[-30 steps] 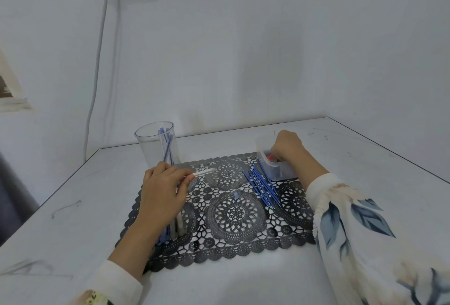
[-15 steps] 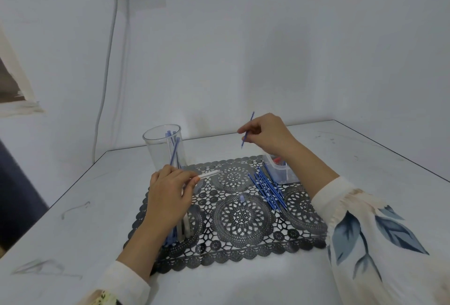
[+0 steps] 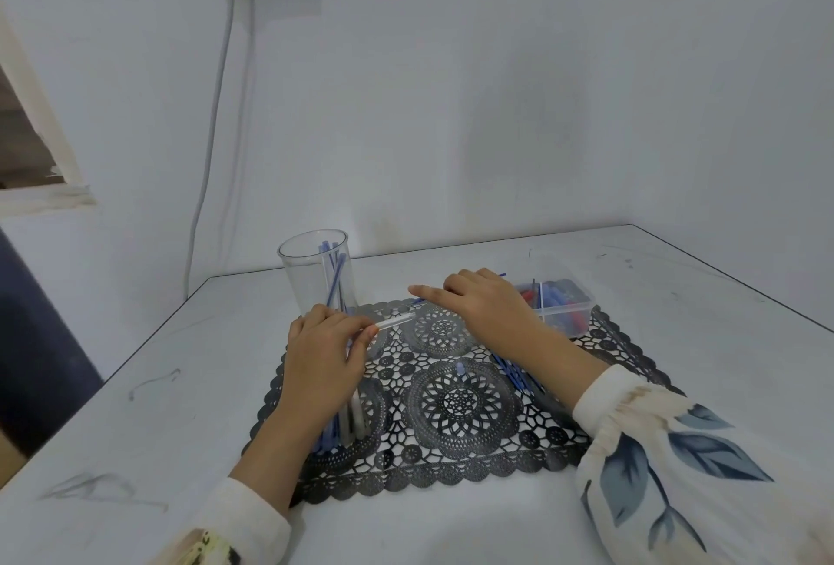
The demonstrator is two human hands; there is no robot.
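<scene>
A clear cup (image 3: 316,280) stood at the ten o'clock corner of the black lace mat (image 3: 460,433), with several blue sticks upright inside it. Just at six o'clock from the cup, the left hand (image 3: 322,352) lay knuckles up on the mat. Its grip was narrow, with thumb and fingertips pinching one end of a short clear tube (image 3: 397,320) that pointed toward two o'clock. A few pens (image 3: 352,420) lay under that wrist. A small pale cap (image 3: 460,368) sat near the mat's centre. At twelve o'clock of the mat the right hand (image 3: 485,305) hovered low, forefinger stretched toward nine o'clock. Its grip held a thin blue stick (image 3: 501,275), whose ends stuck out on both sides of the hand. Loose blue sticks (image 3: 514,377) lay under the right forearm. A clear plastic box (image 3: 559,307) of red and blue pieces stood at two o'clock, on the mat's edge on the white surface (image 3: 180,384).
</scene>
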